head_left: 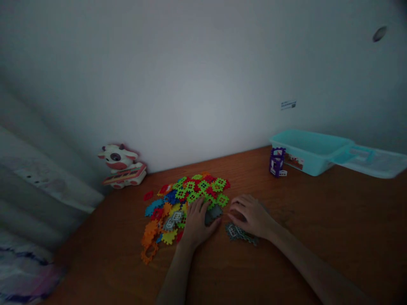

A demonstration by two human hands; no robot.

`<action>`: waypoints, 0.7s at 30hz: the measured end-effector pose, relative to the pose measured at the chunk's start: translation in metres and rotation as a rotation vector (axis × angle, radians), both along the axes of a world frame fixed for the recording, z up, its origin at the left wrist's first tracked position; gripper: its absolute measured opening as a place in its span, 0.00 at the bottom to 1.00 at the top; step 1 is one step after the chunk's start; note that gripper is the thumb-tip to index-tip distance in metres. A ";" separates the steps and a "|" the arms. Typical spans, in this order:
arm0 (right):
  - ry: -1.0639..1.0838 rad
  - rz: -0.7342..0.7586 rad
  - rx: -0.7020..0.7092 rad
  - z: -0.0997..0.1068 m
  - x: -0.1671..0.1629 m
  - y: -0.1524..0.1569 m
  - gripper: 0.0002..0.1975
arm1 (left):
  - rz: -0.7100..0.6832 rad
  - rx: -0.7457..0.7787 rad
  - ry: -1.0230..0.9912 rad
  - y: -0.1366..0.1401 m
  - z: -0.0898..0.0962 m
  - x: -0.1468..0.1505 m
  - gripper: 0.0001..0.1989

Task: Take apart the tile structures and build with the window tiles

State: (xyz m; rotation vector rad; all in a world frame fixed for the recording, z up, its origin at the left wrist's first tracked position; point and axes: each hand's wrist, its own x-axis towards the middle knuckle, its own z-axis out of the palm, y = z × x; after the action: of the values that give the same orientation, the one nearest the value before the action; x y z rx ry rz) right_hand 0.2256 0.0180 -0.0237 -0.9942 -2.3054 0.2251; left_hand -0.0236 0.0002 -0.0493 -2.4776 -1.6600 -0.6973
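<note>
My left hand (pixel 197 220) lies palm down on the near right side of a pile of notched plastic building pieces (pixel 181 193), fingers apart. Lime-green window pieces (pixel 203 185) are just beyond its fingertips, and a grey piece (pixel 216 212) shows between its thumb and forefinger. To the right, my right hand (pixel 251 215) hovers over or rests on a small group of grey pieces (pixel 233 231); which of the two I cannot tell. Its fingers are bent and the thumb stands apart, with nothing visible between them. The palm hides part of the grey pieces.
On the wooden table (pixel 305 245), a toy cow with a keyboard (pixel 124 167) stands at the back left. A purple block structure (pixel 277 162) is at the back right, beside a turquoise bin (pixel 313 152) with its lid (pixel 375 160). A wall (pixel 203 84) closes the back.
</note>
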 end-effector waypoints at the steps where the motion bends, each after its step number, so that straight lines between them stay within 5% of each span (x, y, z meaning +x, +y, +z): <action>1: -0.026 0.031 0.001 0.000 -0.005 -0.003 0.10 | 0.015 -0.008 0.015 0.000 -0.001 -0.001 0.29; 7: -0.092 0.134 -0.062 -0.006 -0.019 -0.012 0.17 | 0.044 -0.012 0.056 0.000 -0.004 -0.005 0.36; 12: -0.116 0.201 -0.136 -0.008 -0.021 -0.014 0.20 | 0.037 0.006 0.023 0.000 0.003 0.000 0.21; 16: -0.027 0.188 -0.182 -0.010 -0.018 -0.011 0.14 | -0.094 -0.049 0.029 -0.004 0.008 0.007 0.07; 21: -0.004 0.053 -0.169 -0.017 -0.003 0.000 0.08 | -0.307 -0.146 -0.130 -0.014 0.011 0.020 0.15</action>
State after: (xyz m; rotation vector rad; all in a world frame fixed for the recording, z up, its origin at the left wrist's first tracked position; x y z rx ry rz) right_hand 0.2231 0.0175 -0.0403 -1.0170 -2.3482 0.4468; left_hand -0.0038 -0.0138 -0.0386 -2.8876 -1.4283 -0.8094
